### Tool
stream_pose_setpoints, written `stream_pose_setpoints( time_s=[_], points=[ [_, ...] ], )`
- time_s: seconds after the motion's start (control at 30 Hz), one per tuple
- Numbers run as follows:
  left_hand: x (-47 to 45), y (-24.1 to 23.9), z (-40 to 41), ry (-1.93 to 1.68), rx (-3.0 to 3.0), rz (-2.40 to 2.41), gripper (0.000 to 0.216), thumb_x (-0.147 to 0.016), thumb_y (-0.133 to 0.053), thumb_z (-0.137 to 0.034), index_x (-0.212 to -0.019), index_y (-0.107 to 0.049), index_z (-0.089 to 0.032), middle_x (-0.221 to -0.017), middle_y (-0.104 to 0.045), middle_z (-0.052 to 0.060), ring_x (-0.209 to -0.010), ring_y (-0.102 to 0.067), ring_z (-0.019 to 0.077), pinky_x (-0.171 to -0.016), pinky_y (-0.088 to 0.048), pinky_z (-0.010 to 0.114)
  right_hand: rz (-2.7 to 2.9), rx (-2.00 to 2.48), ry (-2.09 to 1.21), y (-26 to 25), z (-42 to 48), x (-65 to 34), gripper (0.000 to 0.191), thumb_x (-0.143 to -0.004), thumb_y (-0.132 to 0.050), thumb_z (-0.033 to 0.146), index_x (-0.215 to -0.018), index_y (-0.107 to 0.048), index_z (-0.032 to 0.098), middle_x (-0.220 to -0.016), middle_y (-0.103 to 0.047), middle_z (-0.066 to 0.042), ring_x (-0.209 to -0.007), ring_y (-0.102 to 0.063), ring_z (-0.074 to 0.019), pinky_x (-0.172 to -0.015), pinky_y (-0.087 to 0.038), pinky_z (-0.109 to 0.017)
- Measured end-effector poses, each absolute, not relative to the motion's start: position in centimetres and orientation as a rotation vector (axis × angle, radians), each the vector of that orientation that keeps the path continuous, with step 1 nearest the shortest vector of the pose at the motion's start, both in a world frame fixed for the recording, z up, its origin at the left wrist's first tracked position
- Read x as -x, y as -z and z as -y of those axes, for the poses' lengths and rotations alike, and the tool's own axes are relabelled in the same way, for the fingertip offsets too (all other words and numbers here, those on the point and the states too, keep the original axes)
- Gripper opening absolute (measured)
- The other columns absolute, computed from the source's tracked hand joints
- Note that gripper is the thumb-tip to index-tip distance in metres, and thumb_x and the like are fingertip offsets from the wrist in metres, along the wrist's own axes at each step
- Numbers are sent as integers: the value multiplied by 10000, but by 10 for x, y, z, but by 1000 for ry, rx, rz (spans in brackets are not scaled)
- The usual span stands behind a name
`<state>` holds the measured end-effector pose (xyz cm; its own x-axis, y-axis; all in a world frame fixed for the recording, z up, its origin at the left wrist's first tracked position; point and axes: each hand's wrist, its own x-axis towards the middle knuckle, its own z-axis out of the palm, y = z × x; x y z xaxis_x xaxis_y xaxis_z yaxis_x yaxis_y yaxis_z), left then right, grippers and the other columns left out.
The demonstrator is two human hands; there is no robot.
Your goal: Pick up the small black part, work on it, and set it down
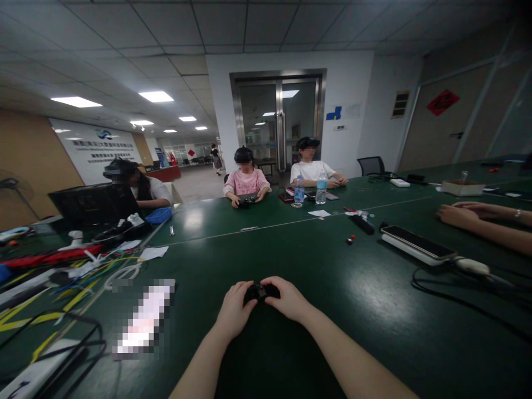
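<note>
A small black object (260,291) rests between both my hands on the dark green table (324,277). My left hand (233,310) curls round its left end, fingers closed on it. My right hand (286,299) grips the right end the same way. What the black object is, I cannot make out; a small light spot shows on its top. Both forearms reach in from the bottom edge.
Coloured cables and a laptop (97,205) crowd the left side. A white power strip with a phone (418,244) and a black cord lie to the right. Another person's arms (486,221) rest at far right. Three people sit opposite, with two water bottles (310,191).
</note>
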<state>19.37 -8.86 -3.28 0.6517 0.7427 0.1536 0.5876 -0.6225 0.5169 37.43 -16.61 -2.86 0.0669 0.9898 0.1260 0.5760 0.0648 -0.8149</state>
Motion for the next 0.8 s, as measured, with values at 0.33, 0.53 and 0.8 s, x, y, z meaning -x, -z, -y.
stream_pose_setpoints(
  time_s=[0.33, 0.53, 0.8],
  points=[
    [-195, 36, 87, -516, -2451, -1060, 452, -786, -459, -310, -1231, -443, -234, -1241, -479, 48, -1139, -442, 196, -959, -346, 339, 1609, 1588, -692, 31, 164, -374, 388, -729, -564, 238, -1114, -519, 265, -1141, -557, 0, -1086, -508, -178, -939, -384, -343],
    [-195, 39, 85, -534, -2478, -1029, 459, -792, -458, -342, -1234, -446, -220, -1234, -482, 62, -1124, -453, 197, -954, -342, 339, 1609, 1589, -673, 35, 163, -375, 377, -738, -551, 234, -1111, -518, 268, -1140, -556, 0, -1089, -503, -177, -948, -375, -347],
    [-195, 36, 88, -535, -2449, -1082, 496, -787, -469, -384, -1251, -427, -214, -1270, -456, 63, -1163, -425, 207, -971, -334, 346, 1607, 1614, -697, 29, 166, -374, 366, -744, -543, 229, -1107, -524, 268, -1140, -557, 4, -1088, -504, -179, -945, -384, -353]
  ],
)
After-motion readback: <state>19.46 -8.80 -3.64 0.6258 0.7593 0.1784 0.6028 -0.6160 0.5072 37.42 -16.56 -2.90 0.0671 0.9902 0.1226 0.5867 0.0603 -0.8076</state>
